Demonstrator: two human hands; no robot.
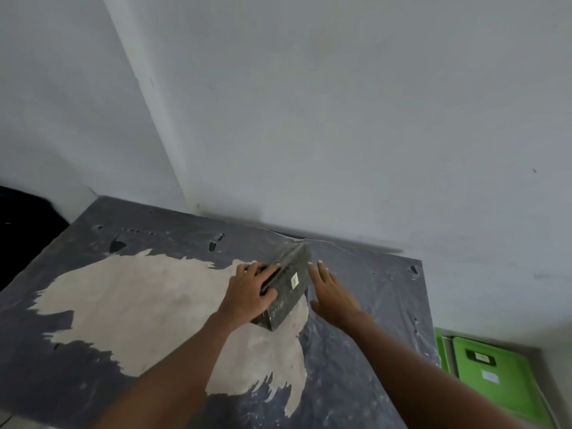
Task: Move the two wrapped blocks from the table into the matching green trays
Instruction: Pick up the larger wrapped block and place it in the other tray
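A dark block wrapped in clear film (289,284), with a small white label on top, lies on the table (123,305) near its far right part. My left hand (250,291) grips the block's left side, fingers curled over its top edge. My right hand (332,292) is flat and open beside the block's right side, fingers straight; whether it touches the wrap I cannot tell. Only one wrapped block is in view. A green tray (498,376) with white labels sits low at the right, past the table's edge.
The table is covered with dark torn plastic sheeting and a wide pale dusty patch (148,301). White walls meet in a corner right behind the table. Something black (21,224) stands at the far left. A second green edge (441,351) shows beside the tray.
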